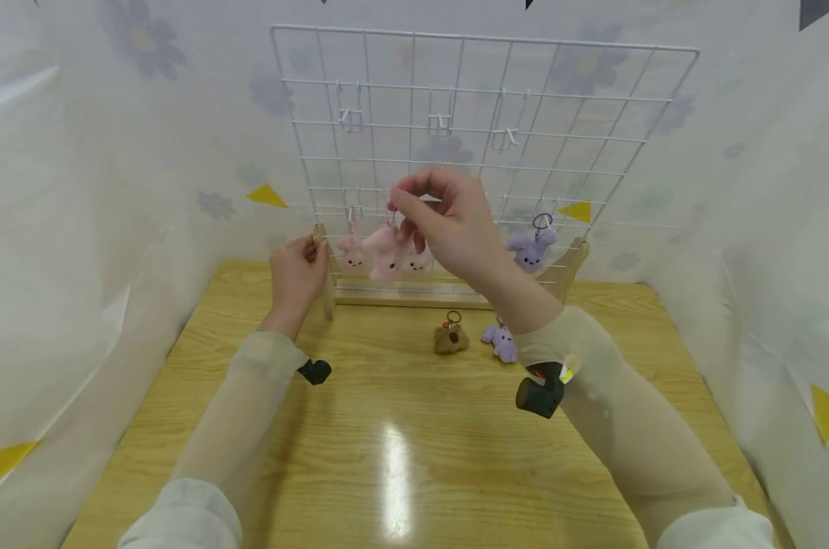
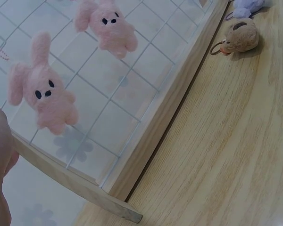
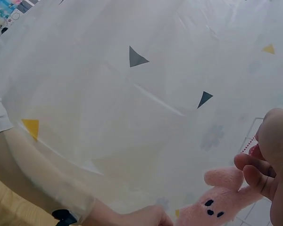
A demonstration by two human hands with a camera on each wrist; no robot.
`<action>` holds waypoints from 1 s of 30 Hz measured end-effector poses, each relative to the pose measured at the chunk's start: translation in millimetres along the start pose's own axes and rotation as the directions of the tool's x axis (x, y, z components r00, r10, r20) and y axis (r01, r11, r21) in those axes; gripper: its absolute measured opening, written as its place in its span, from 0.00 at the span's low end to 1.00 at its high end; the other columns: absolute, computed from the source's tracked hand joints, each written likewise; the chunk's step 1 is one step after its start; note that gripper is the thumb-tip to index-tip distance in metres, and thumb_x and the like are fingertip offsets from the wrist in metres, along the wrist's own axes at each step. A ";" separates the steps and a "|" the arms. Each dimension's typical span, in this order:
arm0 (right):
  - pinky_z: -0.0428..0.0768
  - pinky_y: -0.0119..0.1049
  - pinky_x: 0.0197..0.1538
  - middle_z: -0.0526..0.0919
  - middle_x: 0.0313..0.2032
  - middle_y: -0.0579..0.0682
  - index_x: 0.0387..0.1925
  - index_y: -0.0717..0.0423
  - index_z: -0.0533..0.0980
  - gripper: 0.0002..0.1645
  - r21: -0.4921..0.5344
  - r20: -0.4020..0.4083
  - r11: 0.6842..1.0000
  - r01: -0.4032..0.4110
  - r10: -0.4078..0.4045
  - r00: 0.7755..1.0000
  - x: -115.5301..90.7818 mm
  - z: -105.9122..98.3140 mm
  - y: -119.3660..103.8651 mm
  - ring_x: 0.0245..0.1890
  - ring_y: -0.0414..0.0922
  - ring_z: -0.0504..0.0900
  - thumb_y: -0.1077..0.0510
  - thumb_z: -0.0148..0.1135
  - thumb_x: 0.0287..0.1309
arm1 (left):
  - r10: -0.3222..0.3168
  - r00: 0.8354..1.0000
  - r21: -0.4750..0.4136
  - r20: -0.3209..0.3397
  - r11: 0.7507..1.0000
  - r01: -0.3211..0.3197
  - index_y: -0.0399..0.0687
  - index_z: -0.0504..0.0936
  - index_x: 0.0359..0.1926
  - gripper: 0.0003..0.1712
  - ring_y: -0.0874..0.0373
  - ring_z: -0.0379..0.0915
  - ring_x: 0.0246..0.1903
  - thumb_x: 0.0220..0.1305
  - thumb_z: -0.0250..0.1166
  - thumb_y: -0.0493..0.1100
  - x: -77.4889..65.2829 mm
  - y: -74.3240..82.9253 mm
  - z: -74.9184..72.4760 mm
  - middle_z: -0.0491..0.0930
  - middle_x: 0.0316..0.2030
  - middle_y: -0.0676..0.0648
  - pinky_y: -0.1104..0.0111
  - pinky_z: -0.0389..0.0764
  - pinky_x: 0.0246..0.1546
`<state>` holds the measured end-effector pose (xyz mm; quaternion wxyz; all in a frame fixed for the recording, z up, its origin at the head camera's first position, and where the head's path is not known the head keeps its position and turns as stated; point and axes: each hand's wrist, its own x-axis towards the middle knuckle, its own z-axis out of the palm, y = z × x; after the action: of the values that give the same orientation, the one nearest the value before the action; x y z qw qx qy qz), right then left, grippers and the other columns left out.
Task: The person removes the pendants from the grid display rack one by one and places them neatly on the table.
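Observation:
My right hand (image 1: 448, 221) pinches the pink bead chain (image 3: 248, 144) of a pink plush rabbit keychain (image 3: 219, 200), which dangles in front of a white wire grid rack (image 1: 380, 162). Two more pink plush rabbits hang on the rack: one (image 1: 351, 253) left of the held one, the other (image 1: 419, 263) just right of it, partly covered by my fingers. At the rack's left end, my left hand (image 1: 297, 274) grips the upper part of its wooden side leg (image 2: 70, 181).
Bare hooks (image 1: 438, 123) line the upper grid. A purple plush rabbit (image 1: 531, 253) hangs lower right. On the wooden table (image 1: 304, 457) before the rack lie a brown plush keychain (image 1: 451, 338) and a purple plush keychain (image 1: 500, 343), the latter partly behind my right forearm.

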<state>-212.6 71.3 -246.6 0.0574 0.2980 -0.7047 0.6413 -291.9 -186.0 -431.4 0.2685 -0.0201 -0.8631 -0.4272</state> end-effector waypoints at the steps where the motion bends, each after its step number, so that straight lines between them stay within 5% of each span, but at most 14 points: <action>1: 0.79 0.35 0.22 0.84 0.39 0.63 0.43 0.69 0.82 0.08 -0.007 0.006 1.000 -0.009 0.009 1.000 -2.6 -1.4 3.3 0.22 0.52 0.81 0.65 0.61 0.76 | 0.001 1.000 -0.003 -0.002 1.000 -0.001 0.26 0.87 0.49 0.16 0.42 0.90 0.40 0.76 0.66 0.40 0.0 0.3 0.0 0.88 0.42 0.30 0.57 0.92 0.41; 25: 0.76 0.35 0.21 0.85 0.34 0.59 0.43 0.68 0.82 0.08 -0.021 0.069 0.987 -0.158 0.159 0.985 -46.2 -11.2 60.0 0.23 0.46 0.81 0.64 0.61 0.77 | -0.015 1.000 -0.025 0.001 1.000 0.015 0.26 0.87 0.49 0.15 0.43 0.90 0.40 0.75 0.66 0.39 1.7 -2.2 2.1 0.88 0.42 0.31 0.58 0.91 0.41; 30: 0.75 0.35 0.21 0.84 0.32 0.59 0.42 0.67 0.81 0.08 -0.018 0.045 0.979 -0.204 0.205 0.978 -55.2 -10.1 68.0 0.23 0.55 0.81 0.63 0.62 0.76 | -0.021 1.000 -0.023 0.004 0.999 0.021 0.27 0.87 0.49 0.15 0.43 0.90 0.40 0.75 0.66 0.39 2.1 -1.9 2.3 0.88 0.42 0.31 0.58 0.91 0.42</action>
<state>-204.2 99.9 -329.6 -0.0232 0.2383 -0.7371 0.6320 -295.1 -185.9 -432.9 0.2619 -0.0148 -0.8588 -0.4400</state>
